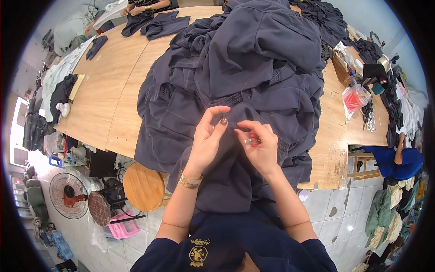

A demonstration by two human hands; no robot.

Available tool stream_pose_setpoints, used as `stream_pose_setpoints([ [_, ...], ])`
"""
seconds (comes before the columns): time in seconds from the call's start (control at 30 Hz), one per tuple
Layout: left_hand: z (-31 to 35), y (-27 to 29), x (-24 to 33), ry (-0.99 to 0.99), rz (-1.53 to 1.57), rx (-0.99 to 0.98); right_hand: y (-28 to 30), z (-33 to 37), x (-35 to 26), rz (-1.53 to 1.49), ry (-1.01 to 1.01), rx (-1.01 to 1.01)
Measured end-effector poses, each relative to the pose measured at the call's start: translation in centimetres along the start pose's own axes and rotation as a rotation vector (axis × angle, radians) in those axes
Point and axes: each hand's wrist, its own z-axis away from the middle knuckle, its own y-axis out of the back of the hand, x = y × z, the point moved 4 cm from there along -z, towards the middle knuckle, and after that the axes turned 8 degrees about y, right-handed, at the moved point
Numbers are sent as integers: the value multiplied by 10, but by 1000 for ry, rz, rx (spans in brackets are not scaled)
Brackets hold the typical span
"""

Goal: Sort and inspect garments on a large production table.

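In front of me a dark grey garment (226, 186) with gathered elastic hangs off the near table edge, part of a big heap of dark grey garments (267, 41). My left hand (206, 144) hovers over the cloth, its thumb and curved forefinger apart and nothing visible between them. Close by on the right, my right hand (263, 147) is closed, with thumb and forefinger tips together just above the garment. A small red thing (254, 139) shows among its fingers; its kind is mostly hidden. Any thread between the hands is too fine to make out.
The heap lies on a wooden table (120, 102). At the far left another person's hands (136, 10) handle dark cloth. Clear plastic bags with something red (354, 97) lie right. Below left are a round wooden stool (144, 186), a fan (69, 196) and a pink stool (123, 225).
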Motion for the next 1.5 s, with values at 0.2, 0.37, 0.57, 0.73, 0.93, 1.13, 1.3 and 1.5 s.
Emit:
stream_pose_setpoints([
  [0.2,2,1,-2,-74,-7,17,10,9,8,-305,-382,82],
  [0.37,-2,5,0,-181,-121,150,34,21,18,-547,-341,287],
  [0.57,-3,25,14,-95,-502,272,84,31,57,-226,-499,315],
  [0.73,-8,24,16,-172,-801,241,78,47,54,31,-440,-138],
  [0.93,2,42,15,-285,-942,431,81,55,56,53,-495,-156],
  [1.13,32,53,-3,-243,-1310,506,69,55,36,135,-149,-25],
  [1.3,53,25,29,-330,-1356,566,65,63,17,373,200,-98],
  [1.5,44,24,-19,301,-723,364,43,97,2,359,423,-346],
])
